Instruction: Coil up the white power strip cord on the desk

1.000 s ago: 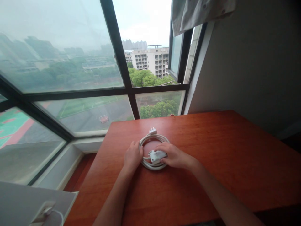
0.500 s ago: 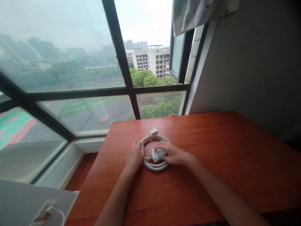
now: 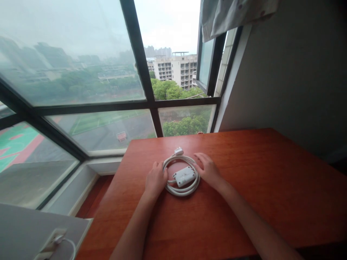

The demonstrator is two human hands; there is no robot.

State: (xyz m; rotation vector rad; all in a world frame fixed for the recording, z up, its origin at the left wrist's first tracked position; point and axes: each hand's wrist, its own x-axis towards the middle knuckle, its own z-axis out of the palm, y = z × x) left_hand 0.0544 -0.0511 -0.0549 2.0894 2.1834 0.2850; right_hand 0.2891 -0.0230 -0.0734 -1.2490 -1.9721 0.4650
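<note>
A white power cord (image 3: 187, 192) lies coiled in a ring on the reddish-brown table. Its white plug (image 3: 178, 151) points away from me at the far side of the ring. Within the coil, and overlapping its right part, rests a white block (image 3: 184, 176) at the cord's other end, probably a socket block. My left hand (image 3: 156, 178) is closed around the left side of the coil, thumb on the inside. Just right of the coil hovers my right hand (image 3: 208, 169), fingers apart and holding nothing; whether its fingertips touch the cord I cannot tell.
The wooden table (image 3: 257, 202) reaches to the window (image 3: 114, 104) in front and the grey wall (image 3: 284, 72) on the right. A wall socket (image 3: 52, 242) with a white plug and cable is at lower left. A curtain (image 3: 235, 16) hangs at the top.
My right hand has let go of the white block and moved up and to the right, its fingers now spread. The block stays in the coil. My left hand keeps its hold.
</note>
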